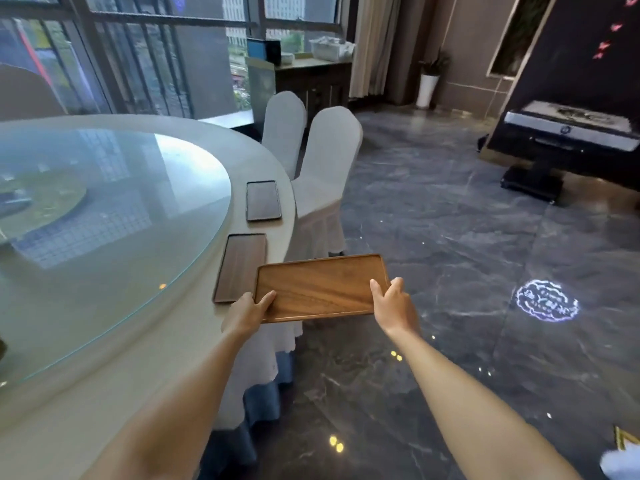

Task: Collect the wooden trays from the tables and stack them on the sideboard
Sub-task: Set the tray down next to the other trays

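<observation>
I hold a light brown wooden tray (320,287) level in the air just off the edge of the round table (138,375). My left hand (247,311) grips its near left corner, thumb on top. My right hand (389,303) grips its right end. Two darker wooden trays lie flat on the table's rim: one (240,266) right beside my left hand, the other (263,200) farther along the edge. A dark sideboard (311,83) stands against the window at the back.
A glass turntable (104,220) covers most of the table. Two white-covered chairs (325,174) stand at the table's far side. Dark marble floor (450,220) spreads to the right, with a projected light logo (547,304) and a dark machine (568,133) at the right wall.
</observation>
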